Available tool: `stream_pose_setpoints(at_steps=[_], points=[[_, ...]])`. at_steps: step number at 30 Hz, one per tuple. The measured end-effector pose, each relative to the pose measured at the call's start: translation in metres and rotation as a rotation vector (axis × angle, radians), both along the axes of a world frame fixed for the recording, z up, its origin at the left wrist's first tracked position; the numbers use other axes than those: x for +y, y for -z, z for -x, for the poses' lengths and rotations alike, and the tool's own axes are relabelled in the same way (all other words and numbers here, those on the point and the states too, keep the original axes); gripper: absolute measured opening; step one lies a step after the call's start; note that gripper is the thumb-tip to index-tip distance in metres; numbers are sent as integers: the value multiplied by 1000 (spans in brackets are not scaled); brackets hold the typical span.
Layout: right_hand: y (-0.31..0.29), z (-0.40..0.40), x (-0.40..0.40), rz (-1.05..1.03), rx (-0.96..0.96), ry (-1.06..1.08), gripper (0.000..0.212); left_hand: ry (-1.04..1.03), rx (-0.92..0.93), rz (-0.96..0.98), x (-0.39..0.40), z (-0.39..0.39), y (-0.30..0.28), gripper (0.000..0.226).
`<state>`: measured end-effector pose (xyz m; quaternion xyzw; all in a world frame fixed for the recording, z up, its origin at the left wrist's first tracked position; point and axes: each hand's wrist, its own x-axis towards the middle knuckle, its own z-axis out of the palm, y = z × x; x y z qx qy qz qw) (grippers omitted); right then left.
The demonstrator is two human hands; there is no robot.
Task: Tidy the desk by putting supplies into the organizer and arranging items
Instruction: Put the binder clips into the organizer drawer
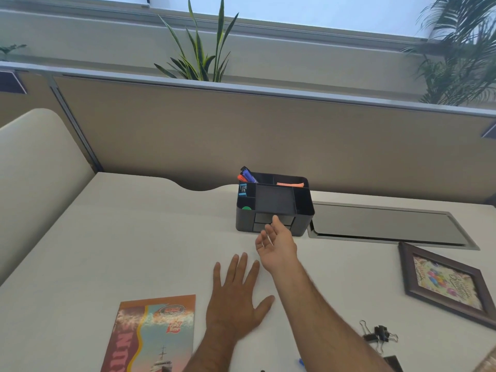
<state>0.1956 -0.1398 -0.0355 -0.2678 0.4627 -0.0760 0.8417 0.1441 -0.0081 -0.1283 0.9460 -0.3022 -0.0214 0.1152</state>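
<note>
Two hands (277,244), one organizer (273,204)

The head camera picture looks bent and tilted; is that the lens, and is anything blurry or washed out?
Head view: the wide lens bows the divider rail and tilts the desk. The window is washed out pale blue. The palm plant and binder clips at the edges look soft; the organizer and both hands, left and right, are fairly sharp.
</note>
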Motion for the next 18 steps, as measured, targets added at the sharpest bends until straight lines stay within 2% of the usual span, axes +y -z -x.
stream_pose_setpoints(at_steps=[7, 18], points=[[3, -9, 4, -137, -86, 121, 42, 14, 5, -3, 0, 0, 0, 77], [16, 3, 13, -110, -63, 125, 44, 8, -1, -15, 0, -1, 3, 79]])
